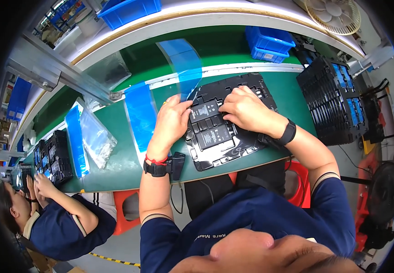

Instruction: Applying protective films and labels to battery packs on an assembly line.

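A flat black rectangular battery cell [205, 110] is pinched by the left hand [172, 122] and pressed by the right hand [247, 109] on the black moulded plastic tray [226, 150]. It could be bent or misseated by uneven pressure.

We see a black tray [233, 118] on the green table [115, 136]; left of the tray lies a translucent blue film [141, 113]; behind the tray stand blue bins [268, 43]; right of it, black trays with blue inserts [333, 100]; below it, a red stool [299, 179].
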{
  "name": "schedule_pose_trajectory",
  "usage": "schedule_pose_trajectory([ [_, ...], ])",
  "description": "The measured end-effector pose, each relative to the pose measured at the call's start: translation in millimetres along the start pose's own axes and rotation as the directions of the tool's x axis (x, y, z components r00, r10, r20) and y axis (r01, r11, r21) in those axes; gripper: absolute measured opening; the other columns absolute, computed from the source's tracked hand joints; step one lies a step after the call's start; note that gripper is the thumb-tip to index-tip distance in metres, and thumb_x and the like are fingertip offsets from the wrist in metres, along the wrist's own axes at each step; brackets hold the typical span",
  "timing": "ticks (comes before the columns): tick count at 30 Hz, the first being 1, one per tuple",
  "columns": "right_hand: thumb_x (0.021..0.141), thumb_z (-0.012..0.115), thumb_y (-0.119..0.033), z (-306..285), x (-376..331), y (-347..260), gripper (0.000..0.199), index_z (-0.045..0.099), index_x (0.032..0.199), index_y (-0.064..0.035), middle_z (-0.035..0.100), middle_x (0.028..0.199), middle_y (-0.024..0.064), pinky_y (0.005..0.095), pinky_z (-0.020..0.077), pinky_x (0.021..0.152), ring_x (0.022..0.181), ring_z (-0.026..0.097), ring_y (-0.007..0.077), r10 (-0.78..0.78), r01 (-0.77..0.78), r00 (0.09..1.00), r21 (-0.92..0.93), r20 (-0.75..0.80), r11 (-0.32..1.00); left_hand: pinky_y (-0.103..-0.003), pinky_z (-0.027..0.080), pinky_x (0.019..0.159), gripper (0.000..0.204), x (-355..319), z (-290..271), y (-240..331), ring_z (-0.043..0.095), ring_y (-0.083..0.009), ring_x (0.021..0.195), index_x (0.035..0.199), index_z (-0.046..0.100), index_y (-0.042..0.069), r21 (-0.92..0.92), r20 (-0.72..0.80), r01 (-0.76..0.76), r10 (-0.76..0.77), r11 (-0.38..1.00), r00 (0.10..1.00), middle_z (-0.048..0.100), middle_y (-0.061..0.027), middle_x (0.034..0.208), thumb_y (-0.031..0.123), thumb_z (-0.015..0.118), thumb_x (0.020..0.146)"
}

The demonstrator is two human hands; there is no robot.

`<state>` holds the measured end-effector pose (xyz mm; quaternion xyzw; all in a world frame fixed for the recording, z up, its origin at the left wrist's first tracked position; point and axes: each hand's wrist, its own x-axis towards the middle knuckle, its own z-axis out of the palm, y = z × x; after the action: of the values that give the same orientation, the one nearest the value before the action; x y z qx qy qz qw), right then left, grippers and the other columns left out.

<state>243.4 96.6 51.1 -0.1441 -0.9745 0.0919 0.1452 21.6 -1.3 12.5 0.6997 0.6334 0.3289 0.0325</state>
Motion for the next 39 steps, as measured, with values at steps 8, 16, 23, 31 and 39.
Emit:
schedule_pose_trajectory([
  [8, 0.063, 0.076, -0.019, 6.0, -13.7, -33.7, 0.034, 0.064, 0.092, -0.0045, 0.054, 0.085, 0.0071, 0.0354, 0.038, 0.079, 0.088, 0.05, 0.0246, 0.072, -0.074, 0.986, 0.006, 0.153, 0.997, -0.04, 0.039, 0.097, 0.043, 0.9, -10.5, 1.9, 0.045, -0.0373, 0.12, 0.113, 0.059, -0.002, -0.002, 0.187, 0.079, -0.077, 0.997, 0.979, 0.054, -0.027, 0.117, 0.013, 0.069, 0.073],
  [16, 0.066, 0.072, -0.009, 13.0, -17.2, -32.5, 0.02, 0.057, 0.077, -0.0061, 0.053, 0.076, 0.006, 0.0365, 0.0415, 0.073, 0.082, 0.053, 0.0263, 0.066, -0.06, 0.997, 0.194, -0.026, 0.979, -0.039, 0.046, 0.085, 0.035, 1.1, -8.7, -0.5, 0.056, -0.038, 0.101, 0.106, 0.062, -0.003, -0.074, 0.071, 0.129, -0.124, 0.989, 0.99, 0.06, -0.0242, 0.104, 0.014, 0.066, 0.075],
  [23, 0.064, 0.06, -0.011, 23.6, -33.0, -38.2, 0.006, 0.057, 0.066, -0.0074, 0.056, 0.07, 0.0009, 0.031, 0.0409, 0.064, 0.069, 0.05, 0.0189, -0.154, 0.14, 0.971, -0.085, -0.186, 0.987, -0.039, 0.048, 0.07, 0.033, 3.0, -12.0, 5.4, 0.06, -0.0339, 0.077, 0.103, 0.064, -0.003, -0.095, 0.034, 0.197, -0.194, 0.976, 0.98, 0.06, -0.0186, 0.082, 0.015, 0.067, 0.075],
  [31, 0.065, 0.071, -0.009, -22.2, -60.9, -1.0, 0.018, 0.067, 0.082, -0.0054, 0.063, 0.081, 0.0052, 0.0363, 0.0444, 0.076, 0.081, 0.055, 0.0255, 0.215, -0.222, 0.969, -0.041, -0.124, 0.974, -0.039, 0.048, 0.07, 0.036, 0.4, -12.9, 5.0, 0.06, -0.0339, 0.078, 0.104, 0.063, -0.003, -0.116, 0.053, 0.201, -0.196, 0.973, 0.979, 0.061, -0.0188, 0.082, 0.015, 0.068, 0.074],
  [39, 0.061, 0.076, -0.008, -27.6, -74.9, 19.2, 0.047, 0.061, 0.106, -0.0054, 0.052, 0.1, 0.0095, 0.0345, 0.0419, 0.081, 0.095, 0.05, 0.0276, 0.379, -0.4, 0.913, 0.153, 0.15, 0.904, -0.03, 0.042, 0.053, 0.039, 3.7, -10.2, 4.3, 0.05, -0.0179, 0.052, 0.109, 0.063, 0.001, -0.12, 0.045, 0.192, -0.188, 0.974, 0.981, 0.058, -0.0132, 0.076, 0.013, 0.07, 0.073],
])
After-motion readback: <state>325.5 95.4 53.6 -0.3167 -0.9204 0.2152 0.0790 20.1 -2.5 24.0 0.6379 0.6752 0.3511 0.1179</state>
